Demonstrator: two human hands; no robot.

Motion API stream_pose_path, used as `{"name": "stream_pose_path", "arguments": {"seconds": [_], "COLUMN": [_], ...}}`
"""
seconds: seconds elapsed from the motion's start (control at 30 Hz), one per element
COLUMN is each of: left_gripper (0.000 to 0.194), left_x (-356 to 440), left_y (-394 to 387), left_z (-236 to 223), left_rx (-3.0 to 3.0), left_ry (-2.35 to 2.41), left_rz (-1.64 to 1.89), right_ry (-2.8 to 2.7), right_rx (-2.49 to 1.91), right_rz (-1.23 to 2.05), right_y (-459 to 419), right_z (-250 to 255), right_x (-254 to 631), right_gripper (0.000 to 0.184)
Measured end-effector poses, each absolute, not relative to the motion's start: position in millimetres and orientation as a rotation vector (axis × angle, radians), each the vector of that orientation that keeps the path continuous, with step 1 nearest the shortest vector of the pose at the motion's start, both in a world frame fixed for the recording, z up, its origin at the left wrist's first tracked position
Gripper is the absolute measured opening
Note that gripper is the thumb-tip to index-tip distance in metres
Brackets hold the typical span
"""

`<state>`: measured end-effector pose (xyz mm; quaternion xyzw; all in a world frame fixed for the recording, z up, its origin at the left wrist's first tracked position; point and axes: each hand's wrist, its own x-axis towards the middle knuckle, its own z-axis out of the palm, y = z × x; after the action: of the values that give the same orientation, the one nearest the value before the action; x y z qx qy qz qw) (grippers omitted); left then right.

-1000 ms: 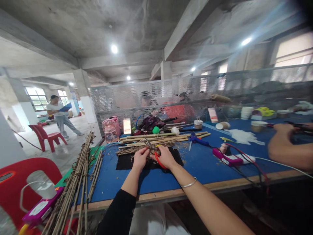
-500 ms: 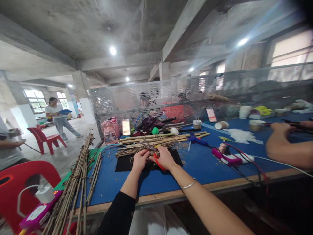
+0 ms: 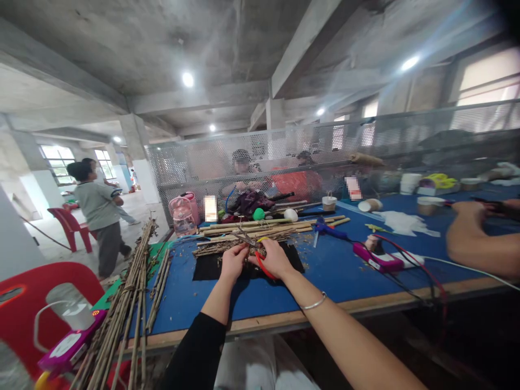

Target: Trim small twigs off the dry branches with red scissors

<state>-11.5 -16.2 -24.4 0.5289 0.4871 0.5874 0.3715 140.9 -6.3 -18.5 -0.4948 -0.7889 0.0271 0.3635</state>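
Observation:
My right hand [image 3: 278, 257] is closed around scissors with red and yellow handles [image 3: 265, 266], their blades pointing away and to the left. Close beside the blades, my left hand [image 3: 234, 262] has thumb and fingers pinched together; whatever lies between them is too small to make out, perhaps a bit of twig. Both hands are over a black cloth [image 3: 205, 270] strewn with dry scraps. Short dry twigs [image 3: 211, 249] lie on its far side, and longer pale sticks [image 3: 284, 232] stretch behind them.
A bundle of long stalks [image 3: 129, 292] overhangs the left of the blue table [image 3: 325, 281]. A blue glue gun [image 3: 330, 229] and a purple power strip [image 3: 379, 259] with cables lie to the right. A co-worker's arm [image 3: 471, 238] rests farther right. A perforated metal screen [image 3: 182, 168] stands behind.
My hands and the scissors keep nearly the same place over the cloth. At the left, a person in a grey shirt has walked into view beside the red chair.

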Motion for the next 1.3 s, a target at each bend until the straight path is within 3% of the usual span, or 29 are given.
{"name": "stream_pose_path", "arguments": {"seconds": [0.27, 0.47, 0.77, 1.3], "left_gripper": [0.035, 0.02, 0.02, 0.02], "left_x": [-13.4, -16.3, -15.4, -17.0], "left_y": [-17.1, -14.3, -19.3, -20.3], "left_z": [-24.0, -24.7, -20.5, -19.4], "left_rx": [1.31, 1.469, 1.58, 1.598], "left_ry": [1.284, 1.352, 1.406, 1.428], "left_rz": [1.498, 1.615, 1.652, 1.709], "right_ry": [-1.978, -1.948, -1.945, -1.949], "right_rx": [-1.293, -1.282, -1.388, -1.422], "right_rz": [0.061, 0.142, 0.182, 0.191], "right_y": [-5.2, -7.2, -16.1, -6.8], "right_z": [-18.3, -16.3, -8.6, -16.2], "right_x": [141.4, 141.7, 142.1, 142.5], "right_gripper": [0.037, 0.031, 0.026, 0.033]}}
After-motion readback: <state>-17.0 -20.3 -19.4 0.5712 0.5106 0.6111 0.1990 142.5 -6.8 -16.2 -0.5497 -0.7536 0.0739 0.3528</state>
